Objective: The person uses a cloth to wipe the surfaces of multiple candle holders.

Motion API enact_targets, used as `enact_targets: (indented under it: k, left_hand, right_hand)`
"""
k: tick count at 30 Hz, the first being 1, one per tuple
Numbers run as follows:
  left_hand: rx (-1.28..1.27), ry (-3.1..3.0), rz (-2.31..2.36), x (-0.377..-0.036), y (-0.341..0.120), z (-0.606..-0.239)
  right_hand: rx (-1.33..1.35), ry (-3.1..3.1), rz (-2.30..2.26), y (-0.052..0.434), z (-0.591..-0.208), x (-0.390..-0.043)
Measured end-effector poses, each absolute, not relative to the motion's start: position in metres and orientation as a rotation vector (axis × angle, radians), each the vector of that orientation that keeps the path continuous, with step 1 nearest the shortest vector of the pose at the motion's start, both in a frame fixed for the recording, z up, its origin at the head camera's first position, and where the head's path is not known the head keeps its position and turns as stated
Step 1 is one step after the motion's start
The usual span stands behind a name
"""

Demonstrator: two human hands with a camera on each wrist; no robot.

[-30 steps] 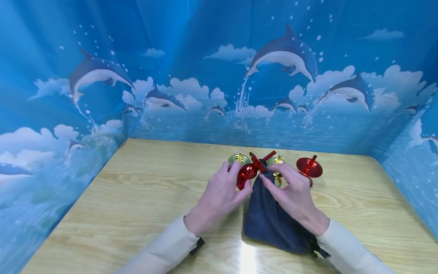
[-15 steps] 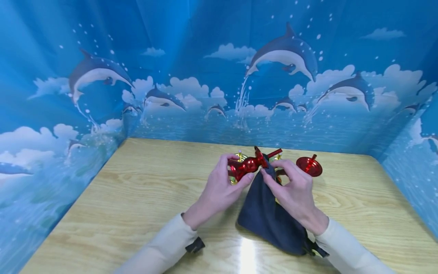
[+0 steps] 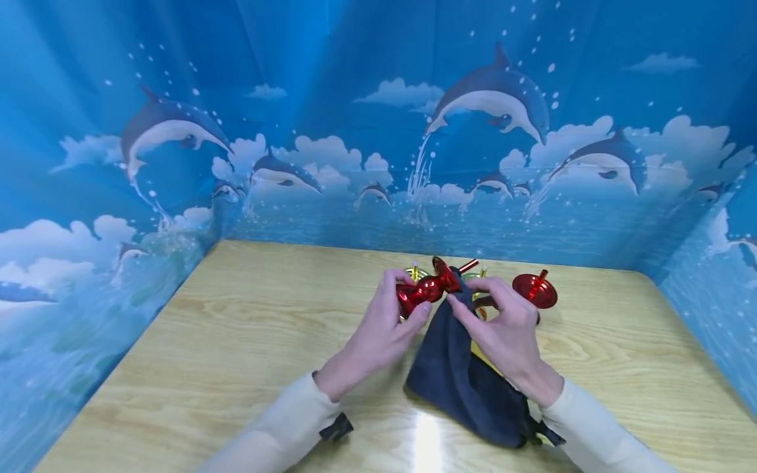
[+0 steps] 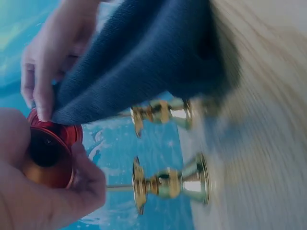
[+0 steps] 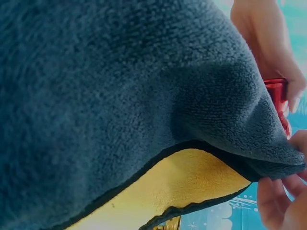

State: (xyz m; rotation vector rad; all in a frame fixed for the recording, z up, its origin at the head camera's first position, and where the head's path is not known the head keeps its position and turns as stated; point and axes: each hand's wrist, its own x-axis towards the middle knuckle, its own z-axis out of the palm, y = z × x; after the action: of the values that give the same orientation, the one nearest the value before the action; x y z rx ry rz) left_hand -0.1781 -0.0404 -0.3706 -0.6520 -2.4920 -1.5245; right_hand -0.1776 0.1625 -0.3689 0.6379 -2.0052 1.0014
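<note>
The red candlestick (image 3: 427,290) is gripped on its side by the left hand (image 3: 378,332), fingers (image 3: 393,289) curled round it. At its 3 o'clock, the dark cloth (image 3: 458,374) is pinched against it by the right hand (image 3: 503,328).

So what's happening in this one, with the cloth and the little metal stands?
A person's left hand grips a red candlestick tipped on its side above the table. The right hand pinches a dark blue cloth against it. Two gold candlesticks and another red candlestick stand upright behind.
</note>
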Motion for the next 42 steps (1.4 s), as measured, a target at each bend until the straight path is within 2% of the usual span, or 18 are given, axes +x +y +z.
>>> enact_targets:
  k: [7, 11, 17, 23, 27, 31, 39, 42]
  left_hand:
    - [-0.873, -2.338, -0.597, -0.182, -0.047, -0.374]
    - [-0.904, -2.272, -0.436, -0.186, -0.050, -0.374]
    - [-0.835, -2.440, -1.015, -0.184, -0.047, -0.375]
    - [-0.614, -2.512, -1.752, -0.181, -0.042, -0.374]
    - [-0.551, -2.516, -1.891, -0.178, -0.040, -0.372]
    - [-0.676, -2.478, -1.600, -0.178, -0.037, -0.375]
    - [-0.897, -2.342, -0.660, -0.184, -0.044, -0.383]
    - [-0.915, -2.295, -0.597, -0.187, -0.046, -0.383]
  right_hand:
    - [0.599, -2.012, 1.036, 0.163, -0.366, -0.177]
    - [0.572, -2.038, 1.121, 0.163, -0.363, -0.175]
    - [0.550, -2.057, 1.196, 0.160, -0.359, -0.171]
    - [0.531, -2.050, 1.193, 0.159, -0.361, -0.170]
    - [0.549, -2.041, 1.144, 0.159, -0.365, -0.172]
    - [0.556, -2.032, 1.140, 0.160, -0.366, -0.174]
    - [0.537, -2.026, 1.187, 0.160, -0.359, -0.172]
    - [0.523, -2.031, 1.222, 0.159, -0.359, -0.171]
